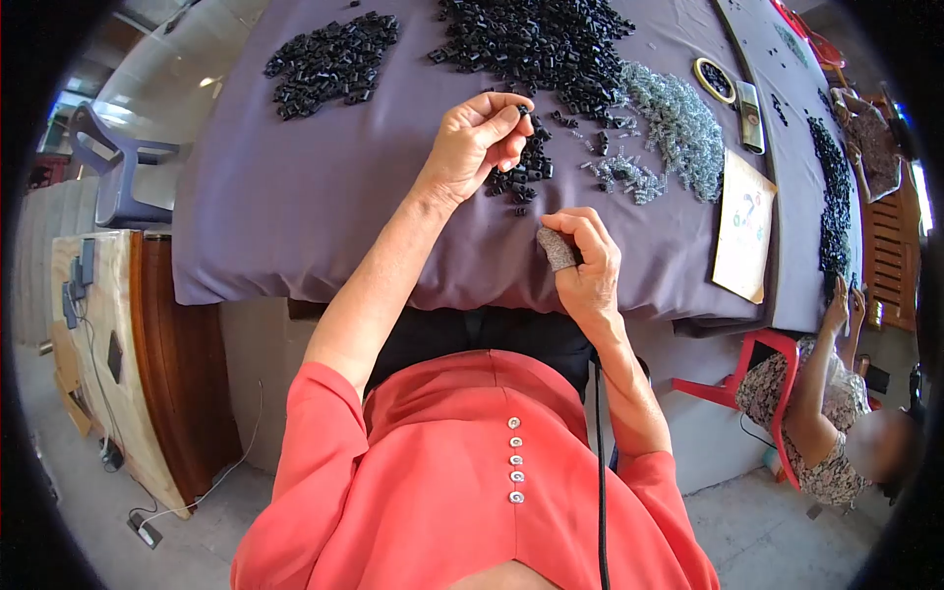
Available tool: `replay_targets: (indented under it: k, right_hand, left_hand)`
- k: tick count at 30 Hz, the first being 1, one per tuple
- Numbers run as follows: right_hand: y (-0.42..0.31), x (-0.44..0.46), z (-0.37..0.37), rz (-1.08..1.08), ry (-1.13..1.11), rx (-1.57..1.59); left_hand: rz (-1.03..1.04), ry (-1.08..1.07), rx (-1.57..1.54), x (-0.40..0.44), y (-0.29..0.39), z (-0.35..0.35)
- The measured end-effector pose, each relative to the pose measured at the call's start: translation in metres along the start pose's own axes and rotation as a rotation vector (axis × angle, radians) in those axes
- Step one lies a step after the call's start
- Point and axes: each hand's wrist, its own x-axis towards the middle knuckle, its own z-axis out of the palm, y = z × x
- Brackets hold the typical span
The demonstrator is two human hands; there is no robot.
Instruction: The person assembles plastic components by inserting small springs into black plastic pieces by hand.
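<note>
My left hand (480, 143) is raised over the table with thumb and forefinger pinched on a small black plastic piece (523, 111). Just below it lies a small heap of similar black pieces (531, 167). My right hand (590, 270) is closer to the table's front edge, its fingers curled in and closed. A grey fabric-like wrap (559, 249) shows at its thumb side. Whether those fingers hold a small part is hidden. To the right of the hands lie small clear springs (629, 177), apart from both hands.
Large piles of black pieces (531, 44) and springs (678, 123) cover the purple tablecloth (324, 197). At right are a tape roll (715, 79), a flat metallic item (750, 116) and a printed sheet (744, 226). Another person's hands (844, 303) work at the far right.
</note>
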Motion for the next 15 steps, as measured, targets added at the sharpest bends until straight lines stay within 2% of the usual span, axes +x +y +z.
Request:
replay_targets:
  k: [9,15]
  right_hand:
    - [-0.007,0.018,-0.001,0.116,-0.057,0.019]
    - [-0.005,0.039,0.003,-0.017,-0.153,-0.223]
  left_hand:
    - [-0.080,-0.051,-0.086,-0.003,0.002,-0.004]
    - [-0.087,-0.057,-0.119,-0.002,-0.001,-0.007]
